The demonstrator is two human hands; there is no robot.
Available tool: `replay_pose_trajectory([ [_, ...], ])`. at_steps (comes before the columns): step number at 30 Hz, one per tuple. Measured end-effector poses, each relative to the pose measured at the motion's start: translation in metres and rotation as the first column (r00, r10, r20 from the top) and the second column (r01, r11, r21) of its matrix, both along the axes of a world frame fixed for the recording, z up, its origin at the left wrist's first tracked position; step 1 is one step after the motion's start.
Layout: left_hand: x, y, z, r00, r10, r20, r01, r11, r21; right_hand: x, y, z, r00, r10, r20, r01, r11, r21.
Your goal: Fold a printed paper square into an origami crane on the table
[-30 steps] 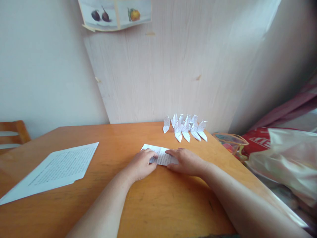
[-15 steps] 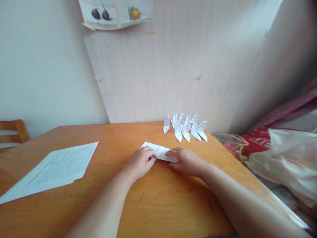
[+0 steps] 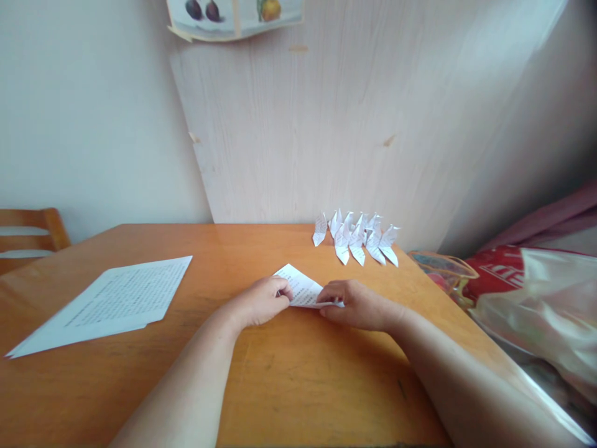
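A folded piece of printed paper [image 3: 303, 290] lies at the middle of the wooden table, its peak pointing away from me. My left hand [image 3: 268, 300] pinches its left edge, fingers curled in and thumb below. At the opposite corner, my right hand [image 3: 349, 302] grips the paper between thumb and fingers. Beyond my right hand, several folded paper cranes [image 3: 357, 244] stand grouped near the table's back right corner. My fingers cover both side corners of the paper.
On the left of the table [image 3: 275, 386] lies a stack of printed sheets [image 3: 125, 298]. A wooden chair [image 3: 56, 229] stands past the left edge. Plastic bags [image 3: 536, 311] and a red package [image 3: 494, 267] sit beyond the right edge. A pale board [image 3: 298, 137] rises behind.
The paper has turned a little and now shows a pointed peak at the back. My right hand has closed more on its right corner. The whole view has shifted slightly.
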State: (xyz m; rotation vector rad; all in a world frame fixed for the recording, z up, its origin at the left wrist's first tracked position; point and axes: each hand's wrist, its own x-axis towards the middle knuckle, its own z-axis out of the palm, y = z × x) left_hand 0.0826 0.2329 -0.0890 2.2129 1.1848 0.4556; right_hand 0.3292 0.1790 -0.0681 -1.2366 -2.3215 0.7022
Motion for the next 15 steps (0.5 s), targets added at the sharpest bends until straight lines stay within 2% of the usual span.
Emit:
replay_pose_trajectory([
  [6, 0.001, 0.006, -0.008, 0.998, 0.004, 0.055, -0.001, 0.998, -0.057, 0.007, 0.006, 0.000, 0.995, -0.052, -0.081, 0.036, 0.981, -0.192],
  [12, 0.000, 0.009, -0.014, 0.997, -0.005, 0.075, 0.011, 0.997, -0.079, 0.012, 0.010, -0.002, 0.990, -0.050, -0.133, 0.015, 0.967, -0.254],
  [15, -0.001, 0.008, -0.014, 0.996, -0.006, 0.086, 0.014, 0.996, -0.090, 0.012, 0.013, -0.008, 0.989, -0.085, -0.119, 0.050, 0.961, -0.271],
])
